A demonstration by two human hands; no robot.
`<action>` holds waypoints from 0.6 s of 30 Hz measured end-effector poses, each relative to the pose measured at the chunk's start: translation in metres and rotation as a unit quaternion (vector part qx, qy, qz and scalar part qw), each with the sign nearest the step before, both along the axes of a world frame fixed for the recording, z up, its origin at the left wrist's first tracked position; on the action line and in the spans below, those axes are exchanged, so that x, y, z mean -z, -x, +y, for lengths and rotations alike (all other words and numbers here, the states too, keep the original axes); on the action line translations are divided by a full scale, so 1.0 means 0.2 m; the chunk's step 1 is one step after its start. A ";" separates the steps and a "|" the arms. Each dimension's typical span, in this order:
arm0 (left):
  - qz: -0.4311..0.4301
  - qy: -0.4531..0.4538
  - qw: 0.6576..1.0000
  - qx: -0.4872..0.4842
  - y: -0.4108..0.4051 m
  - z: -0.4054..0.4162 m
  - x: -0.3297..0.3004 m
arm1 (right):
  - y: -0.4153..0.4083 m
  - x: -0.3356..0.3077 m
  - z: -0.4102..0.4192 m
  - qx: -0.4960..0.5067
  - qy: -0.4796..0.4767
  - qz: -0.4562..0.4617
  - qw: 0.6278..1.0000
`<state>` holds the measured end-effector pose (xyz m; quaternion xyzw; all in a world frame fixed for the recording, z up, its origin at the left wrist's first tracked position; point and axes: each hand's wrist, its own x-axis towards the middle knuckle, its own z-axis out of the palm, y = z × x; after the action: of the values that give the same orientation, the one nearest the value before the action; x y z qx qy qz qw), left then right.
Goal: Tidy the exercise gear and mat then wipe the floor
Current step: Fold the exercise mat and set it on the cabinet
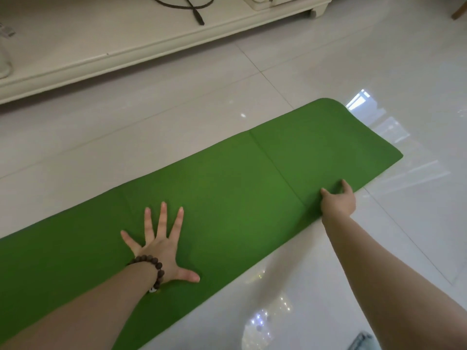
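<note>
Splayed left hand (161, 251) flat on mat (252, 198)

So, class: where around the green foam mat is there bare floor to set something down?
Bare glossy white tile floor lies between the green foam mat and the cream cabinet, and along the mat's near edge. The mat is taken: left hand flat, right hand at its edge.

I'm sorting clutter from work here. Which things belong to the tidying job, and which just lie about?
Job:
green mat
left hand, flat on mat
right hand, gripping mat's edge
tiled floor

Lying about:
black cable
cream cabinet
</note>
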<state>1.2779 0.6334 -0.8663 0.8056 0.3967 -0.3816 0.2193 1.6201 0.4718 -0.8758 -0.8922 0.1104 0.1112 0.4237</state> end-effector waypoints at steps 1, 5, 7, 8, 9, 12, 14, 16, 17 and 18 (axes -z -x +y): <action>0.000 -0.001 1.000 -0.001 0.00 0.00 0.00 | -0.02 -0.02 0.01 -0.010 0.008 -0.010 1.000; -0.007 -0.008 1.000 -0.002 0.00 -0.01 0.01 | -0.05 -0.06 0.02 -0.077 0.004 -0.091 0.993; -0.009 -0.008 1.000 0.000 0.00 0.00 0.01 | -0.03 -0.02 -0.03 -0.094 0.028 -0.061 0.993; -0.011 -0.007 1.000 0.000 0.00 0.00 0.01 | -0.02 -0.01 -0.04 -0.091 0.033 -0.022 0.995; -0.012 -0.006 1.000 0.001 0.00 0.00 0.01 | -0.02 -0.02 -0.04 -0.089 0.048 0.015 0.995; -0.013 -0.009 1.000 0.004 0.01 0.00 0.02 | 0.06 -0.08 0.03 -0.238 0.336 -0.016 0.911; -0.016 -0.008 1.000 0.004 0.01 0.00 0.02 | 0.25 -0.10 0.12 -0.389 0.383 -0.092 0.833; -0.019 -0.006 1.000 0.006 0.01 0.00 0.02 | 0.57 -0.06 0.20 -0.542 0.338 -0.102 0.762; -0.021 -0.007 1.000 0.006 0.01 0.00 0.02 | 0.75 -0.02 0.22 -0.602 0.324 -0.093 0.724; -0.024 -0.009 1.000 0.007 0.01 0.00 0.02 | 0.90 0.01 0.24 -0.642 0.319 -0.085 0.692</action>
<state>1.2752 0.6325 -0.8701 0.8190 0.3890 -0.3603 0.2191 1.4406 0.5200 -0.8773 -0.8331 -0.4967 0.2376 -0.0537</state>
